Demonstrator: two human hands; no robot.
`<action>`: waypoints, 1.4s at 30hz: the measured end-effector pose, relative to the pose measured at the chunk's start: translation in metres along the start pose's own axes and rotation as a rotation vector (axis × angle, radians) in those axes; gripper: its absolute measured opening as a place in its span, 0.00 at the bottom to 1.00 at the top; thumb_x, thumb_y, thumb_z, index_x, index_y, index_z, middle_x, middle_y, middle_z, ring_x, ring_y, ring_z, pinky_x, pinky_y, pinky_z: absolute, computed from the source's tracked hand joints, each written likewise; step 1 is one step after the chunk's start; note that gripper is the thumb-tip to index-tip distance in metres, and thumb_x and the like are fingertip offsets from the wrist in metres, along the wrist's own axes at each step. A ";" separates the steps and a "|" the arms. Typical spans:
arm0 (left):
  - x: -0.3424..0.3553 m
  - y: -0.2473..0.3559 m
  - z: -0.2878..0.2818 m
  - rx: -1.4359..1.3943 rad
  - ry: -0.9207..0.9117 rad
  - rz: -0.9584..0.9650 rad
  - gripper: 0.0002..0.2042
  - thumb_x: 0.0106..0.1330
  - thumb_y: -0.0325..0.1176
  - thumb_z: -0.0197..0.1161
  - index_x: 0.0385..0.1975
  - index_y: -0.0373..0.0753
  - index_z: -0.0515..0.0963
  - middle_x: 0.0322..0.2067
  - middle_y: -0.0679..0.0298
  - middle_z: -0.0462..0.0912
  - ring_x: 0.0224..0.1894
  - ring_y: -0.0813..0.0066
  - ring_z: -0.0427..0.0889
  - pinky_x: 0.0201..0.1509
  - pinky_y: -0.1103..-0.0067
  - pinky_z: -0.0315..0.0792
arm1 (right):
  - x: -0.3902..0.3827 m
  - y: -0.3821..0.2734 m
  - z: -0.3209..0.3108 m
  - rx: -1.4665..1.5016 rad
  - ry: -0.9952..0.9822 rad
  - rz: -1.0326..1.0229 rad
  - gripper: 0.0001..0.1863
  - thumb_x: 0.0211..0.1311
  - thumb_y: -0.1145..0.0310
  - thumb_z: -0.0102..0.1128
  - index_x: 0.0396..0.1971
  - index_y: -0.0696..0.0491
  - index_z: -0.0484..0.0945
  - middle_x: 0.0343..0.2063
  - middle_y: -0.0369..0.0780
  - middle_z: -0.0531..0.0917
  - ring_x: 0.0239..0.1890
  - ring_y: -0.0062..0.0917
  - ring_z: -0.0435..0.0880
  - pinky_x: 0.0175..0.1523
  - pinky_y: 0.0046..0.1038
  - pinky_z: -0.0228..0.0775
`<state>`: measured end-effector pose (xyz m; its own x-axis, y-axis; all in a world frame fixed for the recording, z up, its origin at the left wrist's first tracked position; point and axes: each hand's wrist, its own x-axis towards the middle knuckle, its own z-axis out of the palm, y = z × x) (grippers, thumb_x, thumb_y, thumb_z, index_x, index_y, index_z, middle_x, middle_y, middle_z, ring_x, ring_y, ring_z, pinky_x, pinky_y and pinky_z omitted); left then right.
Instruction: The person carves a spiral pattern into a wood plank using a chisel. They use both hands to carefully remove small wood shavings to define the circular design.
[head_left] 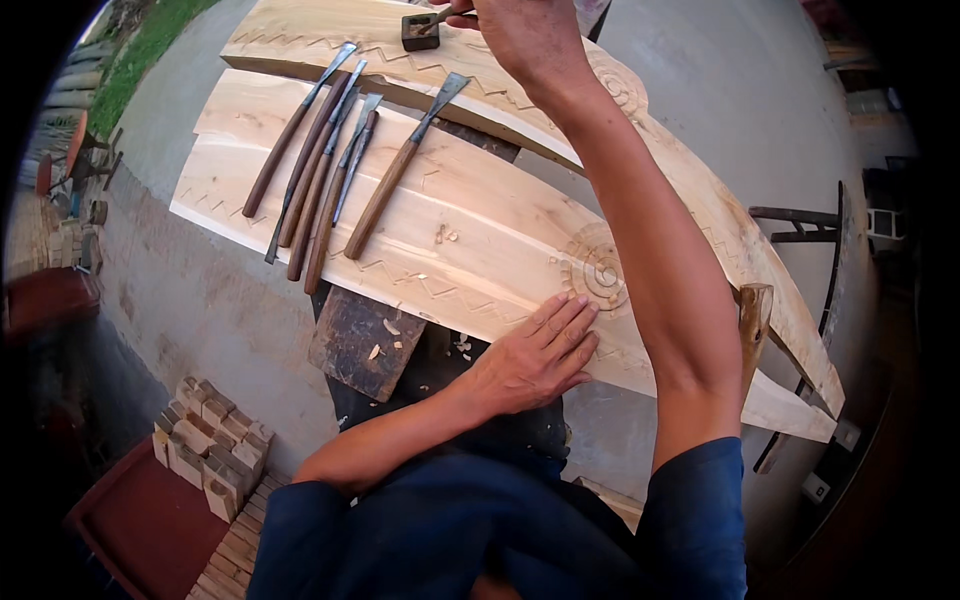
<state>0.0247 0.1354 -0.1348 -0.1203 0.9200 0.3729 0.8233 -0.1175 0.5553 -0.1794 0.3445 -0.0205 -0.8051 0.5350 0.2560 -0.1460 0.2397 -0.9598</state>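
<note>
My left hand (545, 355) rests on the near edge of a pale carved board (480, 215), fingers stretched out beside a round carved rosette (600, 270). At the top edge, my right hand (515, 30) is closed around a thin stick-like tool (440, 17); the hand is partly cut off by the picture's edge. The tool's tip reaches into a small dark square pot (420, 33) standing on the farther board (330, 30). Several wooden-handled chisels lie across the near board's left part, among them a broad-bladed chisel (408, 165).
A dark block (368, 345) with wood chips sits under the near board. Scored zigzag lines run along both boards. A wooden post (755, 320) stands between them at the right. Several light blocks (215, 440) are stacked by a red-brown tray (150, 510) at lower left.
</note>
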 end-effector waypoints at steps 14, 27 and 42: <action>0.007 -0.005 -0.025 0.045 0.104 0.047 0.21 0.66 0.39 0.80 0.55 0.36 0.86 0.62 0.52 0.88 0.65 0.52 0.88 0.66 0.62 0.85 | -0.360 -0.070 -0.144 -0.717 0.274 -0.165 0.29 0.90 0.55 0.50 0.25 0.58 0.73 0.34 0.52 0.88 0.48 0.56 0.94 0.50 0.48 0.89; 0.013 -0.007 -0.013 -0.028 0.130 0.125 0.25 0.66 0.43 0.81 0.58 0.37 0.82 0.29 0.63 0.86 0.24 0.68 0.83 0.25 0.75 0.72 | -0.396 -0.076 -0.093 -0.572 -0.097 -0.270 0.22 0.73 0.55 0.77 0.26 0.50 0.76 0.42 0.41 0.91 0.54 0.36 0.94 0.53 0.39 0.91; 0.004 -0.022 -0.020 -0.096 0.063 0.173 0.17 0.66 0.44 0.78 0.47 0.41 0.83 0.29 0.67 0.76 0.26 0.69 0.77 0.28 0.72 0.72 | -0.360 -0.049 -0.056 -0.376 -0.207 -0.423 0.29 0.70 0.51 0.76 0.17 0.50 0.69 0.21 0.37 0.75 0.27 0.30 0.80 0.37 0.31 0.76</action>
<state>-0.0051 0.1346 -0.1307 -0.0189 0.8583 0.5128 0.7784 -0.3093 0.5463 0.1495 0.1855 -0.0593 -0.8222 0.1714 0.5428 -0.2949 0.6873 -0.6638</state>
